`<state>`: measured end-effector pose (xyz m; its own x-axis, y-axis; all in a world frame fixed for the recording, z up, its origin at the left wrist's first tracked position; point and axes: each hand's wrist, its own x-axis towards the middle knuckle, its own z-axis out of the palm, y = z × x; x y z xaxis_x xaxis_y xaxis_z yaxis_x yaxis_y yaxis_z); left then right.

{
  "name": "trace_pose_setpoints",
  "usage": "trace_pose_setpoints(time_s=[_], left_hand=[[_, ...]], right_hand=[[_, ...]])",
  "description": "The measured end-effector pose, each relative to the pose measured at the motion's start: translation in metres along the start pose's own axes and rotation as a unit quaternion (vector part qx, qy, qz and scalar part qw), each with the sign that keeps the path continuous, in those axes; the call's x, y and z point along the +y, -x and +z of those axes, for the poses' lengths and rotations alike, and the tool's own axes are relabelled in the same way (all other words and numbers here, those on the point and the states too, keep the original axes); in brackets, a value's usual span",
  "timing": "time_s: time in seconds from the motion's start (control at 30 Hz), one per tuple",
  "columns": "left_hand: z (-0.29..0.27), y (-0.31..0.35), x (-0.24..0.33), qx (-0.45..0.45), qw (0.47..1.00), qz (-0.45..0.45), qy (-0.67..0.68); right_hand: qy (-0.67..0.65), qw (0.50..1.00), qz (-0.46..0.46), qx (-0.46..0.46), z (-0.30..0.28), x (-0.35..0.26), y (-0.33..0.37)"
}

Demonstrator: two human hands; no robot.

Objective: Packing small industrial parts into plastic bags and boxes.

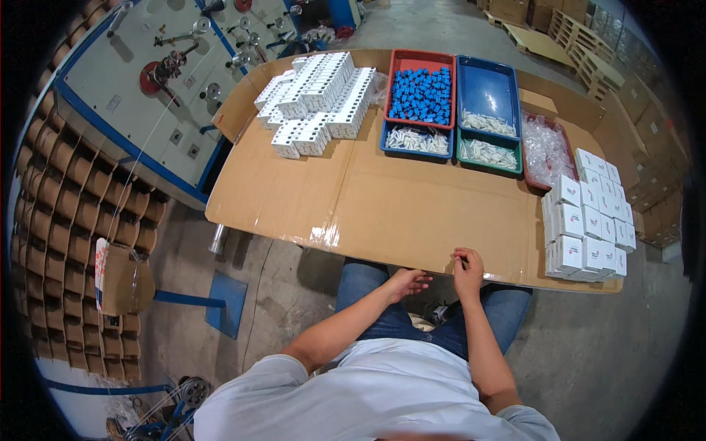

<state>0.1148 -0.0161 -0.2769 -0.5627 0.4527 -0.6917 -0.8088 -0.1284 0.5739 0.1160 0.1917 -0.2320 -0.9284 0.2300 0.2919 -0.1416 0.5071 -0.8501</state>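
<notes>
My left hand (409, 283) hovers over my lap just in front of the cardboard-covered table's (412, 213) near edge, palm turned inward. Its fingers are a little apart, with nothing in them. Beside it, my right hand (468, 272) is raised at the same edge. Its fingers are loosely curled in, and no object shows between them. Small blue parts (421, 94) fill a red tray (387, 87) beyond my hands. Under it sits a blue tray (382, 144) of white tube-like pieces (416, 141).
Small white boxes (312, 92) are stacked at the far left, and more white boxes (588, 220) at the right. Another blue tray (485, 72) rests on a green tray (488, 168), both with white pieces. Clear plastic wraps (546, 151) fill another tray. A machine (118, 81) stands left.
</notes>
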Motion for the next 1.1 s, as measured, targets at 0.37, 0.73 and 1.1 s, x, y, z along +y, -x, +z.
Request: trace_pose_setpoints(time_s=[0.37, 0.73, 1.1], left_hand=[[-0.012, -0.010, -0.005, -0.064, 0.992, -0.035, 0.107], [-0.021, -0.021, -0.011, -0.107, 0.983, -0.054, 0.142], [0.004, 0.002, 0.011, -0.048, 0.993, -0.066, 0.088]], right_hand=[[0.031, 0.999, -0.025, 0.032, 0.006, -0.006, -0.001], [0.054, 0.996, -0.020, 0.061, 0.002, -0.005, 0.003], [-0.111, 0.984, 0.089, 0.109, 0.002, 0.009, -0.005]])
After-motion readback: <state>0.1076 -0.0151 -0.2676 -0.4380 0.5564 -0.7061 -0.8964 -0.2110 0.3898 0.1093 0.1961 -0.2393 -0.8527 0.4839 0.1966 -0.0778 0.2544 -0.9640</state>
